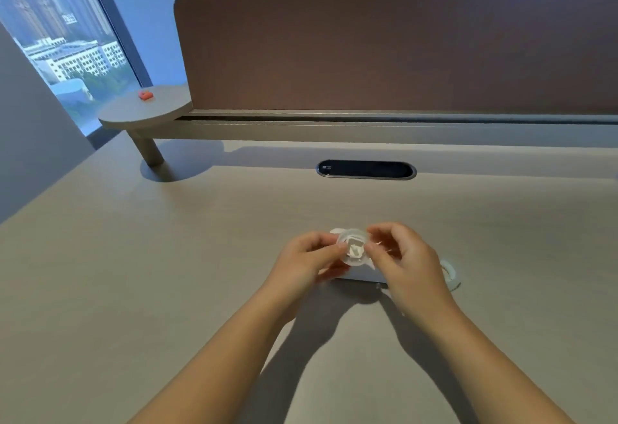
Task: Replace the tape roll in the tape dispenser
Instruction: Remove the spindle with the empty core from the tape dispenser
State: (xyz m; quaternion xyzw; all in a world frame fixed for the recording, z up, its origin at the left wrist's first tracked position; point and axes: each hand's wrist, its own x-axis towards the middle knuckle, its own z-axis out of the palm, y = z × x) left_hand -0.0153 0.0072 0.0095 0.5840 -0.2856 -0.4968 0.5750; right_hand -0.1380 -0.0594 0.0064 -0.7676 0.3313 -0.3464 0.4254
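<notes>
A clear tape roll (353, 247) with a white core piece in its middle is held just above the desk. My left hand (309, 259) pinches its left rim and my right hand (404, 263) pinches its right rim. Beneath and behind the hands lies the white tape dispenser (363, 275), mostly hidden by them. Another pale tape ring (449, 273) lies flat on the desk beside my right wrist, partly covered.
The beige desk (167, 273) has a dark oval cable slot (366, 169) further back. A brown divider panel (401, 49) stands behind it. A round side shelf (147, 109) at the far left carries a small orange object (145, 95).
</notes>
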